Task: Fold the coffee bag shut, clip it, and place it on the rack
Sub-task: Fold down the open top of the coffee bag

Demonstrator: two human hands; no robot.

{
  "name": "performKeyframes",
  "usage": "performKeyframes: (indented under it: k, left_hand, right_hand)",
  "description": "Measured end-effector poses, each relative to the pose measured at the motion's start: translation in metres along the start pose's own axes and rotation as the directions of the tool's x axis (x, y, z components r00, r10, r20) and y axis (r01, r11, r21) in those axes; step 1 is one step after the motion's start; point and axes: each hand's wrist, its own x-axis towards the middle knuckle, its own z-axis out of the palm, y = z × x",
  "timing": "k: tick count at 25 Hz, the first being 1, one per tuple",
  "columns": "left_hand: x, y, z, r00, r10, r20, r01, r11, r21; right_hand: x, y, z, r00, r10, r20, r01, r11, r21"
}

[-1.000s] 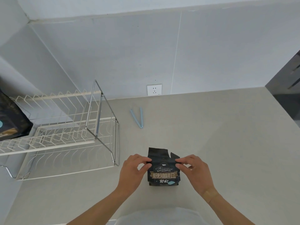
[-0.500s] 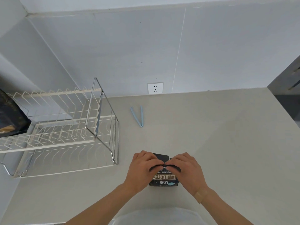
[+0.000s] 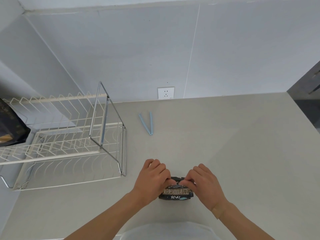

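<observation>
**Both hands on the coffee bag's top**

Pale grey walls meet a beige bench, and a white socket sits low on the back wall. On the bench right in front of me stands the black coffee bag, upright, its printed label facing me. My left hand and my right hand are both closed on the bag's top edge, one at each side, fingers curled over and pinching the folded-down material; the knuckles nearly meet above the label. A light blue clip lies flat on the bench farther back, spread open in a V, well apart from the bag. To my left stands the white wire rack with a chrome frame, and a dark bag rests at its far left end.
</observation>
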Motion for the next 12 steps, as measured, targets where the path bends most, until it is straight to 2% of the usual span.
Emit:
performKeyframes:
  k: [4,7,9,12]
  left_hand:
    - [0.004,-0.005,-0.005,0.994,0.096,-0.048,-0.088,0.987,0.137]
    - [0.004,-0.008,-0.004,0.995,0.094,-0.029,-0.091,0.991,0.095]
    - [-0.004,-0.011,-0.003,0.999,0.029,0.041,-0.029,1.000,-0.002]
    - [-0.022,-0.020,-0.002,0.972,-0.135,0.191,0.183,0.949,-0.257]
  right_hand:
    - [0.001,0.005,-0.001,0.995,-0.098,-0.015,0.096,0.990,-0.106]
    - [0.001,0.006,-0.004,0.994,-0.104,0.033,0.106,0.991,-0.086]
    - [-0.003,0.005,-0.007,0.995,-0.025,0.097,0.023,0.999,0.024]
    - [-0.015,0.006,-0.007,0.961,0.182,0.210,-0.232,0.942,0.244]
